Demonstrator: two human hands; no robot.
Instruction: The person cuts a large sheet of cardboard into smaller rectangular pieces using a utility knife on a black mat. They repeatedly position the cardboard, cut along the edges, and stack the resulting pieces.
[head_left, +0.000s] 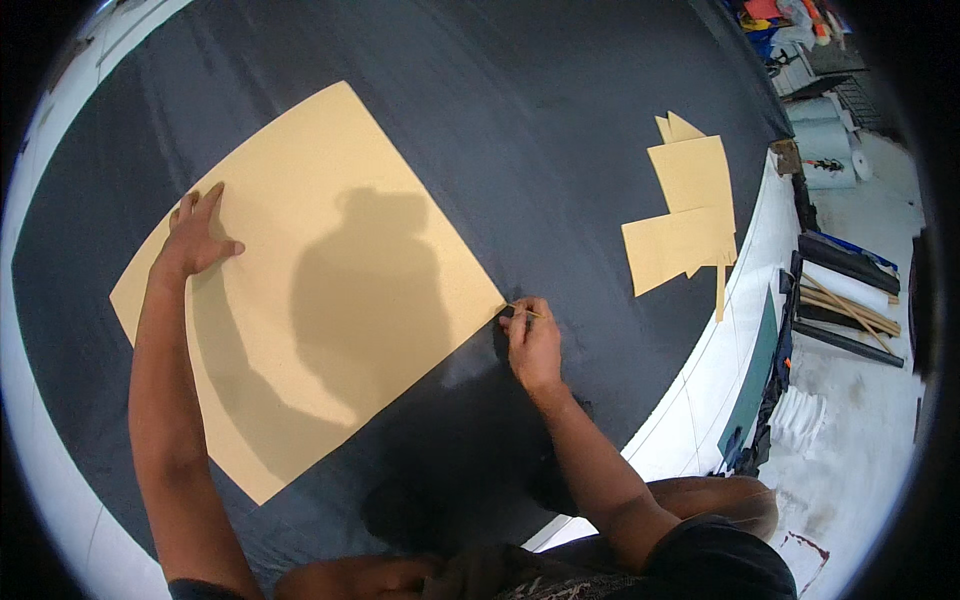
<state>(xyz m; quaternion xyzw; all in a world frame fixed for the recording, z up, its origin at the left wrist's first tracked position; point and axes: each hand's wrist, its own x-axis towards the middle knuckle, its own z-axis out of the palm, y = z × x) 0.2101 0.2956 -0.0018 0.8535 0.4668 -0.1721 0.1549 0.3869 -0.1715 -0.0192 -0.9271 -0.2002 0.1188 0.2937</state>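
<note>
A large tan card sheet (300,170) lies flat on dark grey cloth (520,120), with one corner toward my right hand. My left hand (195,235) rests on its left part, fingers spread and thumb stretched out. At the right corner, my right hand (533,345) is closed on a thin yellow pencil-like stick (527,312), its tip by the card's edge. I cannot make out exactly what kind of stick it is. Shadows of my head and left arm fall across the card.
Several smaller tan card pieces (690,210) overlap on the cloth at the right. Beyond the white table edge (690,400) are rolls of material (830,150), dark rolls with wooden sticks (850,310) and a white floor. My bent knee (720,505) shows at the lower right.
</note>
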